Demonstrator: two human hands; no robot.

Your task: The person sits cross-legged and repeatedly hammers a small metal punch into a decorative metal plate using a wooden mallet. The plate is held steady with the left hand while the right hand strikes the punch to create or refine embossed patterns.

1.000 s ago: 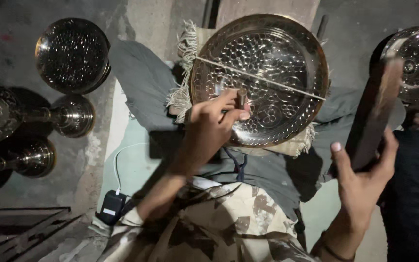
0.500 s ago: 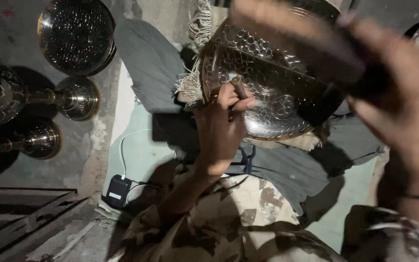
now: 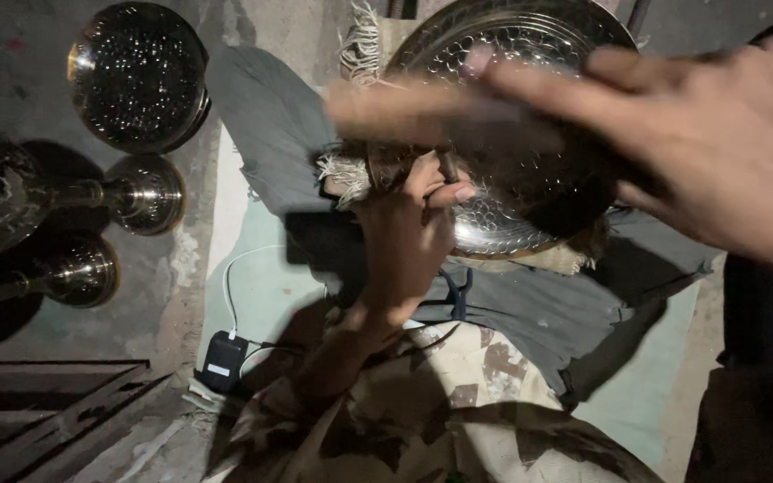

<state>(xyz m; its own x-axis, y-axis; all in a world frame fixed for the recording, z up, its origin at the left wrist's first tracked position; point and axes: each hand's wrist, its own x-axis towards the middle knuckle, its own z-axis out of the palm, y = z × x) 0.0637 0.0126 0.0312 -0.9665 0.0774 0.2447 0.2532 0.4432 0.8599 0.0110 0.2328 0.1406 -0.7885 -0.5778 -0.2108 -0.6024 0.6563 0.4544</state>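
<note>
Hammered metal bowl: on fringed cloth, centre. Left hand: fingers pinched around a small tool against the bowl. Right hand: blurred above the bowl, grip cannot be told.

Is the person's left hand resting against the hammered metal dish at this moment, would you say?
Yes, the left hand presses a thin tool against the lower left rim of the hammered metal dish.

A small black box-shaped charger lies near the lower left corner of the pale green mat, with a white rectangular label on its top face and a white cable running off it. No other packages, labels, signs or screens show.
</note>
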